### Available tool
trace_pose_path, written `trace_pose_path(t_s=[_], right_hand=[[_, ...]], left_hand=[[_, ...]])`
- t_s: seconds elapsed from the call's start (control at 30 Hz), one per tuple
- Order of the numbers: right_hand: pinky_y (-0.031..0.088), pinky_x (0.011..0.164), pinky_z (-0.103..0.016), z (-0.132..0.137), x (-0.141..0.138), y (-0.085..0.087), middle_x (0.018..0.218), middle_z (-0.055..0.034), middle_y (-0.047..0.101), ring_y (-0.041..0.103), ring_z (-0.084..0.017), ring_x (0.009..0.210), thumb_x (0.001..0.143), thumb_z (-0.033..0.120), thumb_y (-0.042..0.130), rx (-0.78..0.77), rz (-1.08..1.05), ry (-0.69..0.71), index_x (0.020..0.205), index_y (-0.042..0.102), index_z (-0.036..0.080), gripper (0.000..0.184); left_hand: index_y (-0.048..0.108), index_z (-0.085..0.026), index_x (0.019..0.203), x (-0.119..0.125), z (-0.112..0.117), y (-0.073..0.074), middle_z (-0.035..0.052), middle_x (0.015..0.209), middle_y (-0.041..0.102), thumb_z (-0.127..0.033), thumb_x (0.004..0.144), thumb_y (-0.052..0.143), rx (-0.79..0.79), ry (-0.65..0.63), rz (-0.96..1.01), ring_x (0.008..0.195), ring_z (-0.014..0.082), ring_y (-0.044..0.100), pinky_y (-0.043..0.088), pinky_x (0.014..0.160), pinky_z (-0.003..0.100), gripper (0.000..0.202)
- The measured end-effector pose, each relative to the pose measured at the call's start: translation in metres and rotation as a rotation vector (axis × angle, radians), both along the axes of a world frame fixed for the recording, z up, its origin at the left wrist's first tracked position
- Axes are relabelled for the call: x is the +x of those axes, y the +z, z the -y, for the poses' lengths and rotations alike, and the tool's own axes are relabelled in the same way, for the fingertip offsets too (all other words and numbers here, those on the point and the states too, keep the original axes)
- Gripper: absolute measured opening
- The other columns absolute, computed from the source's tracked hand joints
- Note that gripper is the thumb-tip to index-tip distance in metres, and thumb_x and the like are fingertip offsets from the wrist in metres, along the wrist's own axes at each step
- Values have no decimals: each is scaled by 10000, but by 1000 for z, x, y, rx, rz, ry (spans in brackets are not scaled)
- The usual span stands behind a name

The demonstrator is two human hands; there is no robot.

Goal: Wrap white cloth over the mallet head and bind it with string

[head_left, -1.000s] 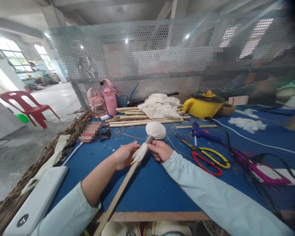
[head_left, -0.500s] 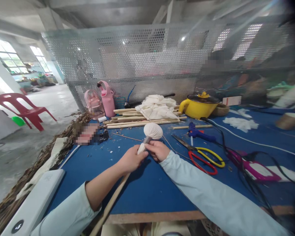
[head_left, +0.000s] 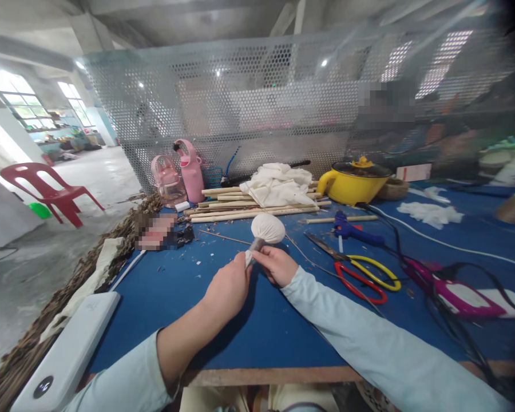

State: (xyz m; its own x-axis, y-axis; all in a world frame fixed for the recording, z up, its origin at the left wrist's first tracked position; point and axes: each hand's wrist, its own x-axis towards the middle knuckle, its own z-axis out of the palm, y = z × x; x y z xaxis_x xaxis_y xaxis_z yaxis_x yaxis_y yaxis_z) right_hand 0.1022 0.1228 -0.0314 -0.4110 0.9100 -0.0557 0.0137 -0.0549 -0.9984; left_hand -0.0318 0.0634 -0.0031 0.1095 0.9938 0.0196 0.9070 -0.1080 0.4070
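Note:
A round head wrapped in pleated white cloth sits on a stick, above the blue table top. Below it, a grey band circles the neck, and a bit of white cloth shows under that. My left hand is closed around the stick just below the band; the hand and forearm hide the rest of the stick. With thumb and fingers, my right hand pinches at the lower edge of the grey band, beside the left thumb. Scissors with red and yellow handles lie right of my right hand.
Wooden sticks and a crumpled white cloth lie at the back, near a yellow pot and pink bottles. A blue glue gun and cords are at right. A white power bank lies front left.
My left hand has rolled over, its back now turned up, and the stick's lower shaft has gone out of sight. My right hand still pinches near the band.

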Motion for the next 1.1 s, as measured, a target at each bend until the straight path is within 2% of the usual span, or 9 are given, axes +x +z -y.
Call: trace_pose_path(t_s=[0.2,0.47,0.63,0.77,0.83,0.93,1.03,1.1], right_hand=[[146,337,-210,1,3,5,342,103,326,263,-48,305,674,478,627,81,30,-25,638,495,178,331],[96,283,-176,1,6,18,322,126,276,172,-26,269,563,471,719,-121,-187,23,610,437,192,400],[92,278,-148,4,6,21,332,132,268,146,-9,279,527,452,757,-194,-293,50,610,427,186,432],[116,266,-156,2,7,18,341,122,312,168,-13,275,517,410,777,-148,-312,8,617,417,187,435],[129,265,-161,1,8,17,353,121,335,177,-18,274,541,396,771,-117,-315,48,694,469,180,401],[101,271,-162,1,10,15,396,112,403,163,-15,275,594,414,733,-163,-325,175,890,523,170,438],[87,277,-168,-2,12,11,464,57,508,212,-10,273,599,436,711,-199,-276,203,825,540,141,409],[85,274,-173,-4,11,6,404,72,451,211,-14,263,575,442,719,-212,-211,159,718,522,140,387]], left_hand=[[500,-168,986,-13,-4,-1,90,857,636,-300,900,329,73,-104,260,768,201,591,387,671,283,233],[514,-172,828,-14,-7,11,-7,717,538,-334,882,391,83,-154,506,641,111,446,335,604,227,210],[446,-183,811,-13,-4,11,-69,561,378,-438,864,409,-127,-145,826,455,58,333,269,426,179,263],[373,-204,782,-15,-2,13,-86,564,346,-491,833,448,-376,-170,1064,383,28,274,220,346,143,301],[339,-217,781,-16,-1,14,-95,560,329,-502,827,454,-541,-202,1173,353,19,224,190,316,129,311],[356,-225,827,-16,-2,11,-104,542,309,-495,837,423,-725,-245,1326,326,18,173,208,299,127,278],[440,-205,908,-16,-8,4,-83,523,357,-458,858,353,-806,-265,1336,325,51,305,338,342,185,272],[491,-169,872,-18,-15,1,-35,541,462,-461,856,354,-721,-229,1215,413,95,462,409,426,224,323]])
